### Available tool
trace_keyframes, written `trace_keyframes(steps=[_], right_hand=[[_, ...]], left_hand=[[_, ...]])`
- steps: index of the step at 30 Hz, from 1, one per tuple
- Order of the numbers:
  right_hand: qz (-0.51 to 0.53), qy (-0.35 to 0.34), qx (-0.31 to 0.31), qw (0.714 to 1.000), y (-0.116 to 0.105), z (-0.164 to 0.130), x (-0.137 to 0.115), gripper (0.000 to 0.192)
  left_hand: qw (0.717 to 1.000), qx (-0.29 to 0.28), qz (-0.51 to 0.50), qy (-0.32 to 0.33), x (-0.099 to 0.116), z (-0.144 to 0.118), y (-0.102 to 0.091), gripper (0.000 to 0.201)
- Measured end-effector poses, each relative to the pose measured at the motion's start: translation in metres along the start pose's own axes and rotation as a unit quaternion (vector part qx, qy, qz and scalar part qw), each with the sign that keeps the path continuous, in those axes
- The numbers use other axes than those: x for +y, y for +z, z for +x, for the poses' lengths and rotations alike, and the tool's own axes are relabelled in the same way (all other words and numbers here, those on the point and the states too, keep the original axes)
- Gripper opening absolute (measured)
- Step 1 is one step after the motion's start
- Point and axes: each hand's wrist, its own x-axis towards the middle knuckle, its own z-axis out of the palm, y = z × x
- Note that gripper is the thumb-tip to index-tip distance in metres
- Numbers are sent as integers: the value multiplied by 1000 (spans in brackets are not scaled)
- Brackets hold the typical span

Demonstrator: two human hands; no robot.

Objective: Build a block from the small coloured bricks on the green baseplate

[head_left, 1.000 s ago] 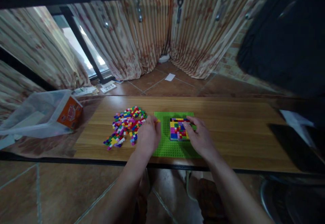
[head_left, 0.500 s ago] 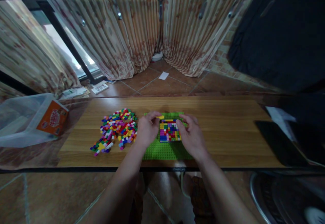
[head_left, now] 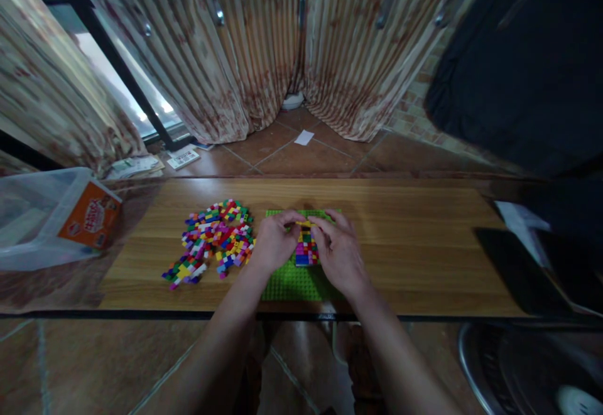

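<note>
Green studded plastic, a baseplate [head_left: 294, 283], lay on the wooden tabletop [head_left: 414, 245] as I watched from my remote station, with both bare hands gathered over the multicoloured block mosaic [head_left: 306, 248] built on it. From the mosaic's centre, the left hand [head_left: 273, 245] sat at nine o'clock and the right hand [head_left: 336, 252] at three o'clock, the two nearly meeting at the twelve o'clock edge of the panel. There the left hand's fingers were curled, its tips pinched around a small yellow brick [head_left: 305, 223] resting at the top row of the mosaic; the right hand's fingers were bent down onto the same top edge, touching the blocks, though I could not tell whether they gripped anything. Only a narrow strip of the mosaic showed between the hands. A loose heap of coloured bricks [head_left: 211, 236] was spread on the wood at nine o'clock of the baseplate, just beside the left hand. Farther out at nine o'clock, a clear plastic bin [head_left: 32, 214] with an orange label [head_left: 89, 214] stood off the table's end. Striped curtains [head_left: 264, 57] hung beyond the table at twelve o'clock, above a tiled floor.
</note>
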Motion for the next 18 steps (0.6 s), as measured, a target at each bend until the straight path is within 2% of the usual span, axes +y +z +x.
trace_keyframes(steps=[9, 14, 18], right_hand=[[-42, -22, -9, 999, 0, -2, 0, 35], [-33, -27, 1, 999, 1, -4, 1, 33], [-26, -25, 2, 999, 3, -6, 1, 35]], left_hand=[[999, -11, -44, -18, 4, -1, -1, 23], [990, -9, -129, -64, -2, -2, 1, 29], [982, -26, -166, -91, -6, -2, 0, 26]])
